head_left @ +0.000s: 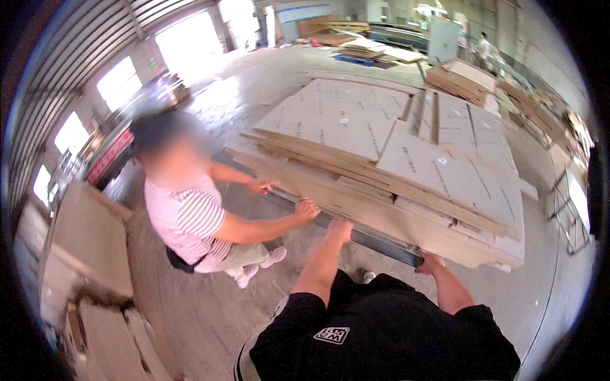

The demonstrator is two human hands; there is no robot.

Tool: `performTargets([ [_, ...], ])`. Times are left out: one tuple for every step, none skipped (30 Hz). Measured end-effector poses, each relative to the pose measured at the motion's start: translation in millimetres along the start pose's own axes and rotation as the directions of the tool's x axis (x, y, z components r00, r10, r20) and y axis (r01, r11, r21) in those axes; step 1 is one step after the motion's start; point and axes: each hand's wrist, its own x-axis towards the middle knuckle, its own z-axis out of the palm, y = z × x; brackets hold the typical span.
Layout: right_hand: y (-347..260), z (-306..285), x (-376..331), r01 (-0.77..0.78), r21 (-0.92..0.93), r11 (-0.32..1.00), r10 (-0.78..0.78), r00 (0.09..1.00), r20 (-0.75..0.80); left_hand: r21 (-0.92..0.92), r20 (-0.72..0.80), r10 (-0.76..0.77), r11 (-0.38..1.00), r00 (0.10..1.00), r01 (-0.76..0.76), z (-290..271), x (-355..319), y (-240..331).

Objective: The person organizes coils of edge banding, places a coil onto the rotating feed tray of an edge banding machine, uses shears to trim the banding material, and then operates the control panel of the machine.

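Observation:
A long, narrow dark grey board point(384, 248) runs along the near side of a big stack of panels point(438, 216). My left hand point(341, 229) is closed over the board's upper edge near its middle. At the board's right end, my right hand point(431, 263) grips the corner, its fingers partly hidden. To my left stands a co-worker in a striped shirt point(202, 213). One of the co-worker's hands point(307, 210) is closed at the same edge, left of mine; the other hand point(262, 186) rests farther along, at the stack's left end.
White-faced sheets point(343, 117) with loose strips point(429, 117) top the stack. Brown boards lean and lie at the left point(89, 235). A metal frame rack point(567, 213) stands at the right. More board piles point(460, 82) and a distant person point(484, 47) are at the back.

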Motion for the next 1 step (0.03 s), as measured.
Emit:
performTargets([
  [-3.8, -11.1, 4.5, 0.030, -0.020, 0.999, -0.030, 0.999, -0.013, -0.008, 0.002, -0.002, 1.000, 1.000, 0.002, -0.5, 5.1, 6.8],
])
